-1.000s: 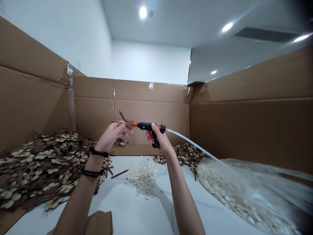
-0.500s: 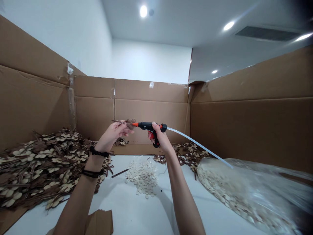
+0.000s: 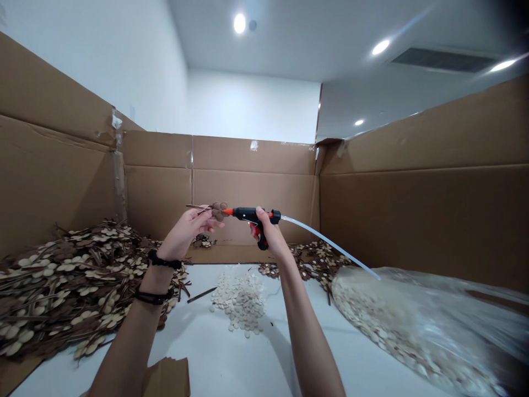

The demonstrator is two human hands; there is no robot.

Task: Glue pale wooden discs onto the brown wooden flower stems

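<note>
My left hand (image 3: pixel 192 229) pinches a brown flower-shaped cutout (image 3: pixel 219 211) with thin strip-like stems that stick out to the left. In my right hand (image 3: pixel 268 231) is a black hot glue gun (image 3: pixel 247 214), held level with its orange nozzle at the flower; whether the tip touches it I cannot tell. A long translucent glue stick (image 3: pixel 326 239) runs out of the gun's back and bends down to the right. Below the hands, a pile of small white discs (image 3: pixel 239 303) lies on the white tabletop (image 3: pixel 215 358).
A big heap of brown and cream flower cutouts (image 3: pixel 82 286) fills the left side. More brown cutouts (image 3: pixel 316 259) lie at the back right. A clear plastic bag (image 3: pixel 397 314) of white discs spreads at the right. Cardboard walls (image 3: pixel 252 193) enclose three sides. A cardboard piece (image 3: pixel 167 377) lies in front.
Both hands hold nearly the same pose, with the nozzle still at the flower. The whole view has shifted slightly; the glue stick's free end sits a little further left.
</note>
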